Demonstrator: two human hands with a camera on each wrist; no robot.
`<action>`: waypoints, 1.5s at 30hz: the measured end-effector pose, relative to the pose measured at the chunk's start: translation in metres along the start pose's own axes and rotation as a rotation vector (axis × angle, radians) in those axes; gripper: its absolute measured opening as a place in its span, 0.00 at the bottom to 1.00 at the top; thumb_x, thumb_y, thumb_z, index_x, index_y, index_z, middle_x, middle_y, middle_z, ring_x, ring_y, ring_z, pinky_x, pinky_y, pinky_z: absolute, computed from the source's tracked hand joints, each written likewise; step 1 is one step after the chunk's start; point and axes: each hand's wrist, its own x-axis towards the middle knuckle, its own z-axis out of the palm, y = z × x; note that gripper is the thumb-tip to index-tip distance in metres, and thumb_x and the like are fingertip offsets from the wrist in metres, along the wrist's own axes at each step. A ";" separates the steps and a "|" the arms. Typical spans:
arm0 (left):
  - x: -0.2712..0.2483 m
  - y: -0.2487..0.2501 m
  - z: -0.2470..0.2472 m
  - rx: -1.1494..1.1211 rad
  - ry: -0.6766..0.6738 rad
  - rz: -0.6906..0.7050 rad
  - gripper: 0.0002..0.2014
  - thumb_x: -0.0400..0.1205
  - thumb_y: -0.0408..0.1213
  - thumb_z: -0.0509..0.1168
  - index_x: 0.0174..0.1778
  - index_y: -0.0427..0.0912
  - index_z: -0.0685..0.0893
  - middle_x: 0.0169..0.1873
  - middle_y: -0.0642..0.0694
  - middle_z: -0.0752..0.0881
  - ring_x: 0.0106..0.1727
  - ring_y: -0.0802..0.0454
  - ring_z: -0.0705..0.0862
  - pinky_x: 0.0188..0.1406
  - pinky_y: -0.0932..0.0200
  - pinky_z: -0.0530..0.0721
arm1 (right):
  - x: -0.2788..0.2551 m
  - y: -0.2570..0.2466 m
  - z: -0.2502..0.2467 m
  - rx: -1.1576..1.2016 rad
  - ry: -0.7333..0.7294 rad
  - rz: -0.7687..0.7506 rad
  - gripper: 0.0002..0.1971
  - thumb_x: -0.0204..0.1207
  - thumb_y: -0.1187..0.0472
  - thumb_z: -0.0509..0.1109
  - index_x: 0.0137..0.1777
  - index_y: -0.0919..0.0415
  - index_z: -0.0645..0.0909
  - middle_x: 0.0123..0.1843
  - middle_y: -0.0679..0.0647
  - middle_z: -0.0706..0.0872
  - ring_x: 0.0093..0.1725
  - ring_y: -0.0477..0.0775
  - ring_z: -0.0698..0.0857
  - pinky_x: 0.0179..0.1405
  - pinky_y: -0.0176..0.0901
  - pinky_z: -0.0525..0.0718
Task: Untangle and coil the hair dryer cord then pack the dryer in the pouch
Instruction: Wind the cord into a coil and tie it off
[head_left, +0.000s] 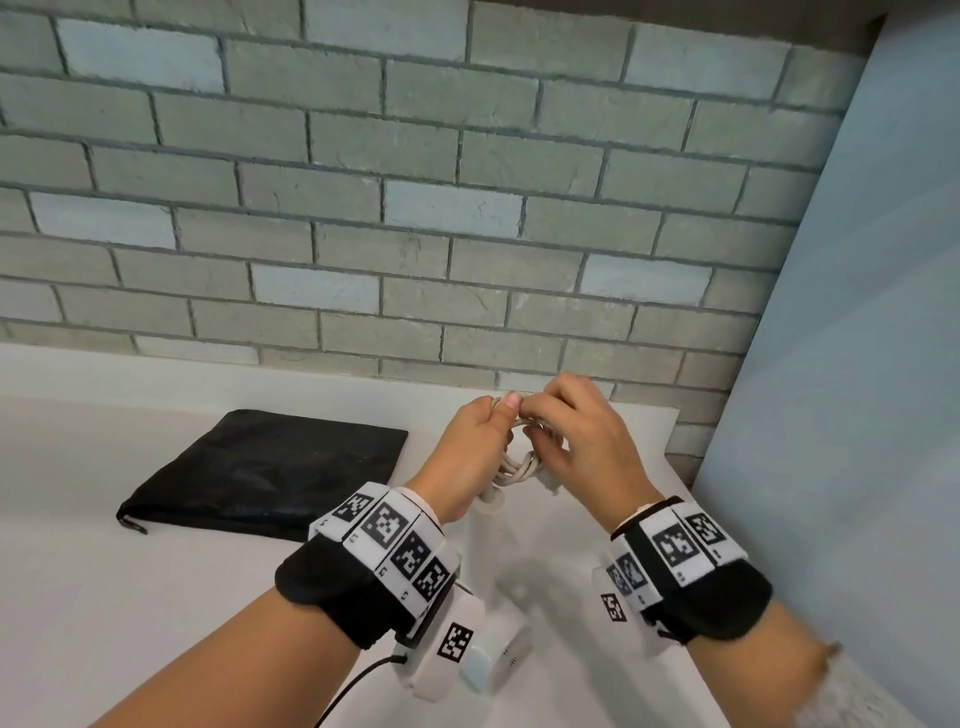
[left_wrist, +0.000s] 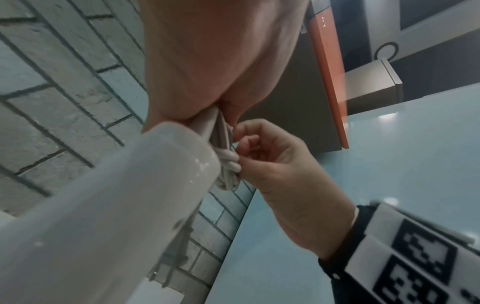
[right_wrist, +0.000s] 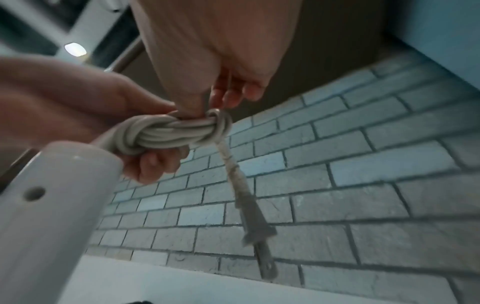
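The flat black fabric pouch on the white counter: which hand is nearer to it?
Left. The left hand grips the coiled white cord just right of the flat black fabric pouch; the right hand pinches the same coil, farther right.

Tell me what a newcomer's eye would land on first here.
First, the two hands meeting mid-frame: the left hand grips a bundled white cord while the right hand pinches its wrap. Its plug dangles below. The white dryer hangs beneath the wrists, and the black pouch lies flat to the left.
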 end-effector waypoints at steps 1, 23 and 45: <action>0.000 0.000 0.001 0.008 0.005 0.018 0.15 0.85 0.47 0.51 0.34 0.48 0.74 0.29 0.50 0.74 0.30 0.57 0.72 0.31 0.63 0.71 | 0.001 -0.004 0.000 -0.059 -0.025 -0.022 0.05 0.69 0.69 0.68 0.43 0.62 0.82 0.37 0.57 0.77 0.33 0.54 0.76 0.27 0.45 0.78; -0.007 0.000 0.007 0.109 0.188 0.251 0.15 0.86 0.43 0.48 0.40 0.38 0.70 0.29 0.50 0.75 0.26 0.60 0.75 0.20 0.75 0.74 | -0.002 -0.036 -0.009 0.199 -0.189 0.264 0.05 0.78 0.61 0.63 0.41 0.60 0.73 0.38 0.55 0.81 0.40 0.57 0.78 0.39 0.48 0.78; -0.002 -0.004 -0.002 0.105 0.188 0.241 0.19 0.85 0.49 0.45 0.46 0.39 0.75 0.32 0.53 0.79 0.32 0.62 0.80 0.28 0.76 0.76 | 0.000 -0.033 0.003 0.456 0.035 0.258 0.11 0.79 0.54 0.57 0.44 0.55 0.80 0.37 0.48 0.82 0.39 0.50 0.83 0.40 0.45 0.83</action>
